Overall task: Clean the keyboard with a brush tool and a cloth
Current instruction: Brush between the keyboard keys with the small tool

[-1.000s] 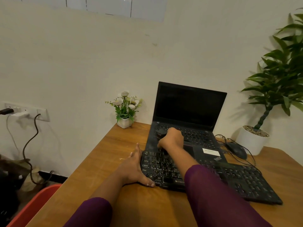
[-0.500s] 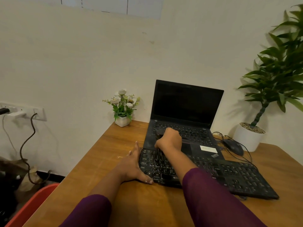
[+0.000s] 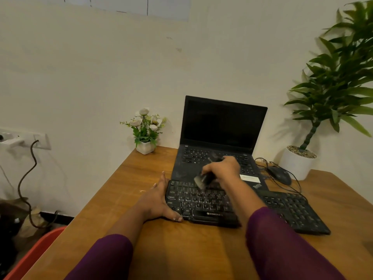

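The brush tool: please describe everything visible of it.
The brush tool is dark and motion-blurred. The right hand grips its middle, so only its ends show: a dark handle end above the hand, a flat tuft of greyish bristles below. It is tilted, bristles down and leftward, over the top key rows of the black keyboard. Whether bristles touch keys is unclear.

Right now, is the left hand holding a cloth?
No, the left hand rests open against the left end of the keyboard, holding nothing.
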